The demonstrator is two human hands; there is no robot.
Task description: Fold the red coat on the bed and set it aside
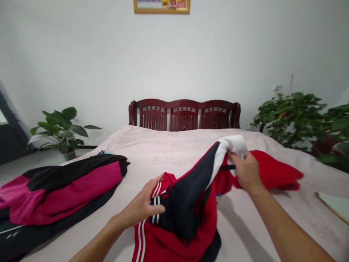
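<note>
A red, navy and white jacket (pixel 188 203) with white-striped bands lies bunched on the bed in front of me. Its white and navy part is lifted up and to the right, with my right hand (pixel 247 171) closed on the cloth at the raised end. On the left side of the same jacket, my left hand (pixel 145 200) rests against a navy, white-striped band. Its thumb and forefinger are spread apart, while the other fingers are mostly hidden. Behind my right hand lies a folded red garment (pixel 275 171).
Pink and black clothing (pixel 73 193) lies along the bed's left side. A pale sheet covers the bed (pixel 163 145), and a dark wooden headboard (pixel 184 114) stands at its far end. Potted plants (pixel 62 127) flank it. At the right lies a pale, brown-edged item (pixel 334 207).
</note>
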